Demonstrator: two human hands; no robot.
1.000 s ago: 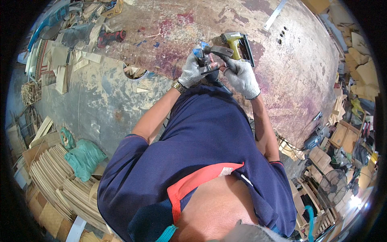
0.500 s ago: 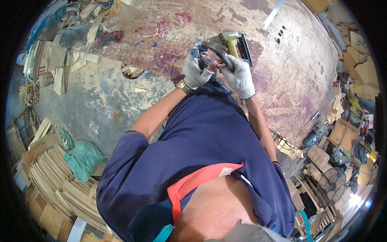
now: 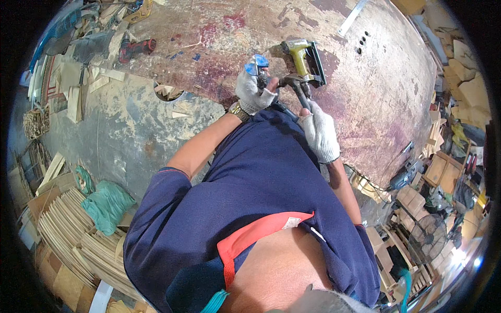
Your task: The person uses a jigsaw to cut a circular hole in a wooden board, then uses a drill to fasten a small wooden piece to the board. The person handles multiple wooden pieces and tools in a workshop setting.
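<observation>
My left hand, in a fingertip-less white knit glove, is closed around a small dark metal piece with a blue rounded part on top; I cannot make out its exact kind. My right hand, gloved the same way, grips a hammer by its handle. The hammer's head lies close to the fingers of my left hand. Just beyond the hammer, an olive-green nail gun rests on its side on the worn worktable. A dark hose or handle shows partly between my hands and my shirt.
A red and black power tool lies at the table's far left. Nearer is a round hole with wood scraps in it. Thin wood strips and a green bag are at the lower left; a fan stands at the right.
My right hand has moved back toward me and slightly right along the hammer's handle, and the hammer's head has come lower. The blue part in my left hand has turned more into view.
</observation>
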